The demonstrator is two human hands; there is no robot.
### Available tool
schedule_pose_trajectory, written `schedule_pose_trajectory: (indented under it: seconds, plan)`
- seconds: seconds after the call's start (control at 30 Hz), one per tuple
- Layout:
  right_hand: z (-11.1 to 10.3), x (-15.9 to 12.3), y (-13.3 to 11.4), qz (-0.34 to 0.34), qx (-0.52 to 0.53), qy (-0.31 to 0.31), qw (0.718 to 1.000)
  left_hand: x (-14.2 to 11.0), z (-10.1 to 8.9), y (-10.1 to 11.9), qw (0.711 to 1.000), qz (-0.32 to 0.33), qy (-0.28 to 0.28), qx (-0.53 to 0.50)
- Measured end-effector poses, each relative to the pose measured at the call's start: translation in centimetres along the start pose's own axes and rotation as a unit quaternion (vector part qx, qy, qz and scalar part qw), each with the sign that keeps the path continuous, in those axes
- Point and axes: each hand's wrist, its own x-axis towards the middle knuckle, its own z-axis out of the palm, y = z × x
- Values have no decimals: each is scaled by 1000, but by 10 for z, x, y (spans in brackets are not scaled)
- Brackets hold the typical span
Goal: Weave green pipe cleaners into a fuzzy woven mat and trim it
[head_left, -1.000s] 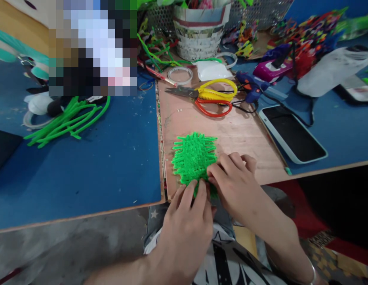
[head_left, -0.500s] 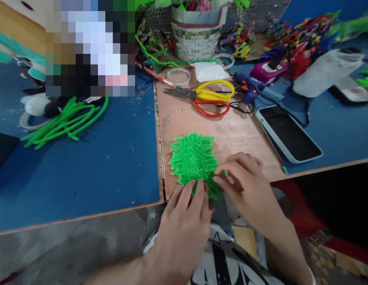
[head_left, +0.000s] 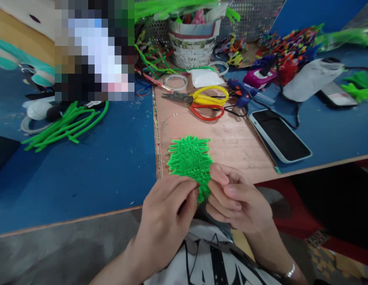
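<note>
Green mat (head_left: 188, 156) near the counter's (head_left: 118, 170) front edge, near end partly hidden by left hand (head_left: 168, 211) and right hand (head_left: 239, 198), both curled narrow, cannot tell if holding anything

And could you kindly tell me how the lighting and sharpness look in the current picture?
Head view: a pixelated block masks the upper left; below the right side of the table, shadow goes nearly black; the fuzzy green piece is bright, its fine strands a little soft; the bracelet glints.
</note>
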Motion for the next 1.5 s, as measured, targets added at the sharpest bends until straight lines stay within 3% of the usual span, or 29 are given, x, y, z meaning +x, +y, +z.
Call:
schedule_pose_trajectory:
  seconds: [0.07,0.23,0.37,0.5,0.6,0.73,0.83,1.27,1.37,1.5]
  plan:
    - [0,0,1,23,6,-2,1000,3,-8,3,998,-32,19,-56]
    - [-1,-1,5,43,-66,29,996,10,-17,10,978,-84,-20,-189]
    - [-3,-2,6,42,-146,69,986,14,-16,8,964,-112,-43,-237]
    - [-6,-4,2,41,-194,45,979,17,-14,5,947,-153,-74,-274]
    - [-7,-5,-3,33,-252,35,967,19,-12,2,916,-198,-104,-333]
    - [-5,-4,-11,19,-329,21,944,22,-8,-5,847,-255,-151,-441]
    - [-2,3,-17,-12,-375,23,927,26,-7,-9,819,-266,-142,-488]
    - [12,32,-34,-95,-623,22,776,44,-7,-23,844,-269,-79,-457]
    - [12,34,-34,-96,-633,24,768,44,-6,-26,849,-258,-80,-455]
    - [11,33,-40,-57,-604,15,795,44,-4,-26,833,-268,-88,-477]
